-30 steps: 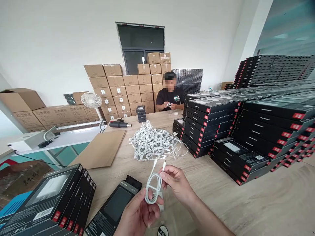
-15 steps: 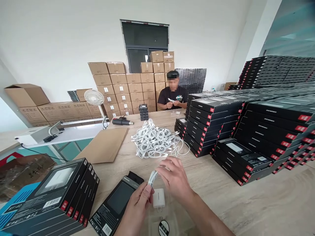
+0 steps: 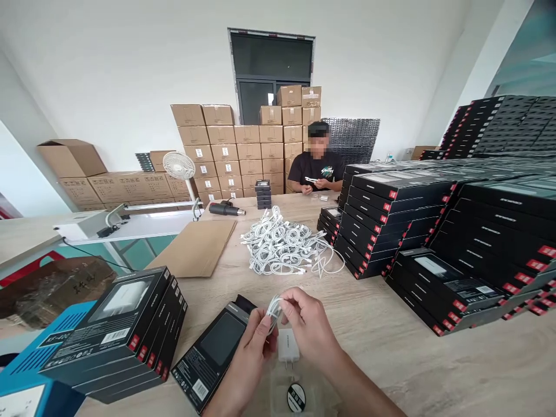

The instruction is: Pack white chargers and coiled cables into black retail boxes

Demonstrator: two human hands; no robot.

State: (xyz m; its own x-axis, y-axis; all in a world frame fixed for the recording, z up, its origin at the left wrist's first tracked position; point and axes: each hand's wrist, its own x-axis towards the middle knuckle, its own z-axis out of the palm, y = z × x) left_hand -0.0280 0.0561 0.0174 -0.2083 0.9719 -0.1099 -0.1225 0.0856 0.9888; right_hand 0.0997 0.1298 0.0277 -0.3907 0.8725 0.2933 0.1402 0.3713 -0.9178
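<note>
A coiled white cable (image 3: 273, 308) is pinched in my left hand (image 3: 254, 344), its fingers wrapped round the bundle. My right hand (image 3: 306, 321) grips the same coil from the other side, thumb and fingers closed on its upper end. Just below the hands lies a white charger plug (image 3: 288, 346) with its prongs toward me. Under it is a clear plastic tray (image 3: 278, 399) with a round black label (image 3: 296, 398). To the left, an opened black box (image 3: 211, 353) with a window lies flat, partly behind my left hand. Beyond my hands is a heap of white cables (image 3: 282, 243).
Stacked black boxes stand at left (image 3: 130, 330) and right (image 3: 386, 214). A flat cardboard sheet (image 3: 197, 249), a heat gun (image 3: 226, 208) and small black boxes (image 3: 263, 194) lie farther back. A blue machine (image 3: 56, 353) is at lower left. Across the table sits a co-worker (image 3: 317, 165) holding a cable.
My right hand has come in and closed on the coiled cable; before, its fingers were more spread beside it. The whole view has shifted slightly, moving the scene right.
</note>
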